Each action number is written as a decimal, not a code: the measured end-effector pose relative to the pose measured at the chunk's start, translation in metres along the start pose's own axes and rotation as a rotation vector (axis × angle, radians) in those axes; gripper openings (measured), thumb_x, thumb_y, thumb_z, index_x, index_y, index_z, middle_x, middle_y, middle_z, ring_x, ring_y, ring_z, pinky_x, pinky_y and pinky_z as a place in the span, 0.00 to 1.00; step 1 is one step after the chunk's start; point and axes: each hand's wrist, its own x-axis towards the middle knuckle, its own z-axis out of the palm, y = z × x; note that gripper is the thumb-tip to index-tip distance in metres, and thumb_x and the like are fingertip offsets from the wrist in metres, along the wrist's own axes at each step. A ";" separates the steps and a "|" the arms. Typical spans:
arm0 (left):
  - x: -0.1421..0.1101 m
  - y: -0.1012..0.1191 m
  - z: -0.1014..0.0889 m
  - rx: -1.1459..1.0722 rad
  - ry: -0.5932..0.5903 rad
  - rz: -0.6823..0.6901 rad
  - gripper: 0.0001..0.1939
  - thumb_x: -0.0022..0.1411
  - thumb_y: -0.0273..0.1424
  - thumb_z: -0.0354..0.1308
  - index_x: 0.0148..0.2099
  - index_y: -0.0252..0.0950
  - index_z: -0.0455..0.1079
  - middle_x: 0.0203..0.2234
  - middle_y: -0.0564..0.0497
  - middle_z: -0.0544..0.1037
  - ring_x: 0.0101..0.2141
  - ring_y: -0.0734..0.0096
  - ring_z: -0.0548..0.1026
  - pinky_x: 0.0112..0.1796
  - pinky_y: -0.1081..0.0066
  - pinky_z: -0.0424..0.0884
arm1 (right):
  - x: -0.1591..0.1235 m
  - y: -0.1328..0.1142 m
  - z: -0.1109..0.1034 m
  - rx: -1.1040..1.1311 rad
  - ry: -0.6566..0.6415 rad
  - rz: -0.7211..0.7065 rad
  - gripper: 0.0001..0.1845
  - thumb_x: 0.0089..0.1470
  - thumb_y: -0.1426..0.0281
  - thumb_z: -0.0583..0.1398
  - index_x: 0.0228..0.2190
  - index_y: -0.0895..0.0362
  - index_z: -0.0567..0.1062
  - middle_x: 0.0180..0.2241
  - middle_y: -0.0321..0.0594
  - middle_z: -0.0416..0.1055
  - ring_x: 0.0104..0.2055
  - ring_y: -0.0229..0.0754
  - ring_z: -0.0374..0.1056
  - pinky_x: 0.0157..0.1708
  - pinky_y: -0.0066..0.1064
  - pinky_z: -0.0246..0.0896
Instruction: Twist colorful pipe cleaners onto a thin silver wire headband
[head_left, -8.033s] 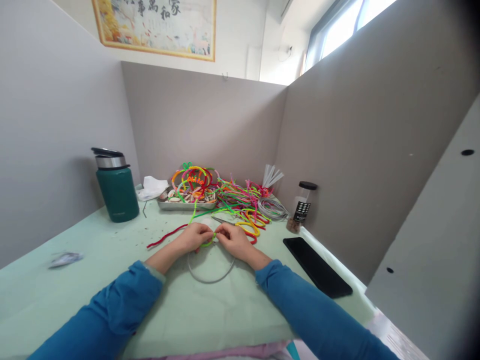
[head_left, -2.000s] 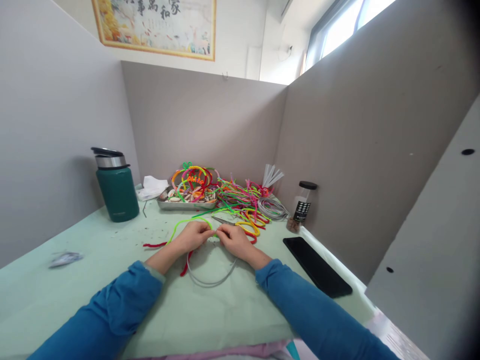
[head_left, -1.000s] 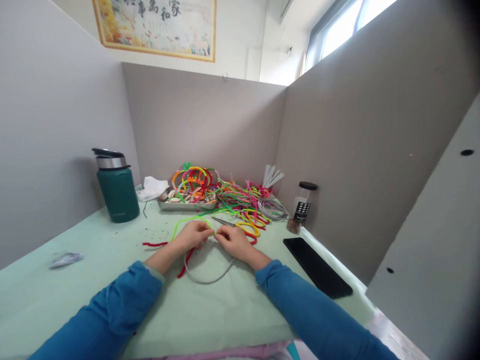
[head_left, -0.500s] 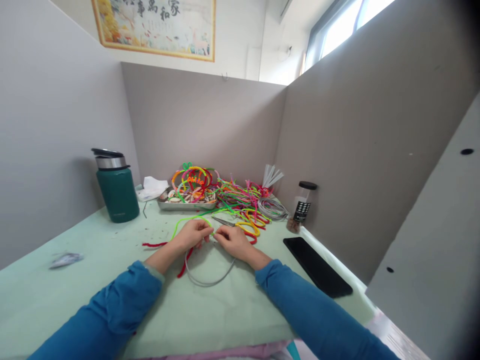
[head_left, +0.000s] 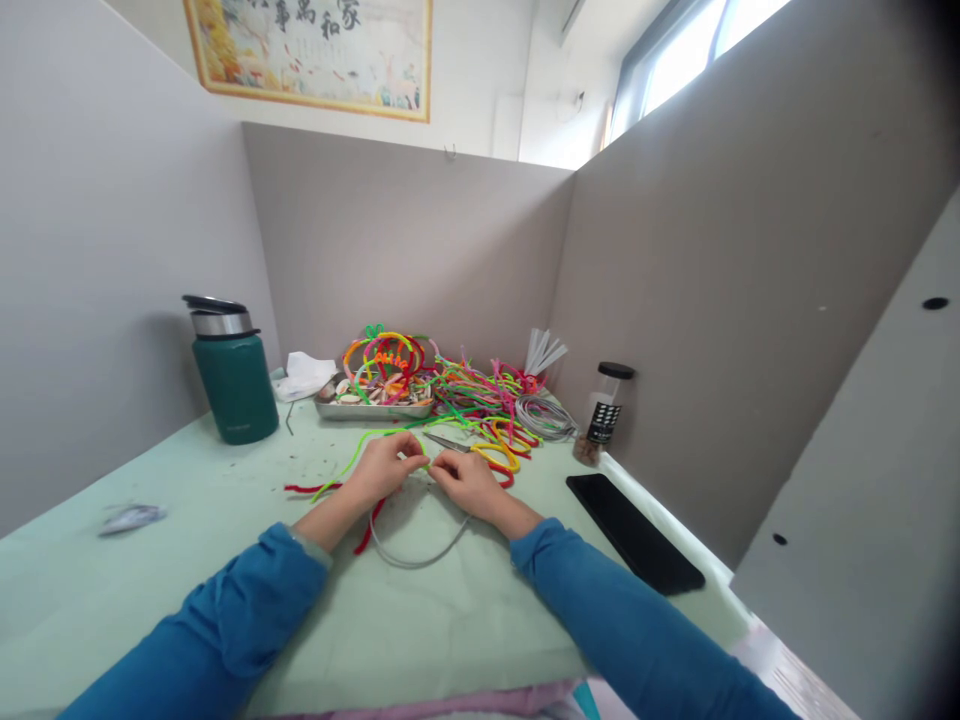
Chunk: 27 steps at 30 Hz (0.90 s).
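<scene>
Green pipe cleaner has swung its free end out past the left wrist versus half a second ago; left hand has it between thumb and forefinger, other fingers loosely curled; right hand is nearly closed, fingertips meeting the same strand, exact contents of that pinch can't be told; grey wire hoop hangs toward the near side of the bench, upper part hidden by both hands; red pipe cleaner pokes out left of the left wrist, middle covered; another red end shows below, can't tell if same piece; scissors sit just beyond the right hand, partly blocked.
</scene>
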 end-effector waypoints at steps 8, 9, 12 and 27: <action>-0.001 0.003 -0.002 0.023 0.019 0.003 0.13 0.48 0.41 0.53 0.31 0.36 0.67 0.27 0.53 0.75 0.14 0.80 0.65 0.19 0.77 0.60 | 0.000 0.000 0.000 0.017 0.003 0.004 0.11 0.53 0.66 0.53 0.26 0.58 0.72 0.22 0.34 0.68 0.24 0.33 0.59 0.25 0.24 0.47; -0.001 0.003 -0.002 0.023 0.019 0.010 0.13 0.48 0.41 0.53 0.31 0.36 0.67 0.27 0.53 0.75 0.15 0.80 0.65 0.19 0.77 0.60 | 0.000 0.000 0.000 0.019 0.002 0.005 0.11 0.53 0.66 0.53 0.26 0.58 0.72 0.22 0.34 0.68 0.24 0.33 0.59 0.25 0.24 0.47; 0.000 0.002 -0.001 0.028 0.023 0.021 0.14 0.48 0.41 0.53 0.31 0.36 0.67 0.27 0.54 0.75 0.14 0.80 0.65 0.20 0.77 0.60 | 0.000 0.000 -0.001 0.018 0.001 0.001 0.12 0.53 0.66 0.53 0.26 0.58 0.72 0.22 0.34 0.68 0.24 0.33 0.58 0.25 0.24 0.46; -0.001 0.004 -0.002 0.094 -0.112 0.046 0.17 0.53 0.41 0.49 0.34 0.36 0.74 0.11 0.55 0.68 0.16 0.75 0.65 0.22 0.77 0.59 | 0.000 0.002 0.001 0.015 0.023 -0.002 0.10 0.52 0.68 0.53 0.26 0.58 0.73 0.22 0.34 0.68 0.24 0.33 0.59 0.25 0.24 0.48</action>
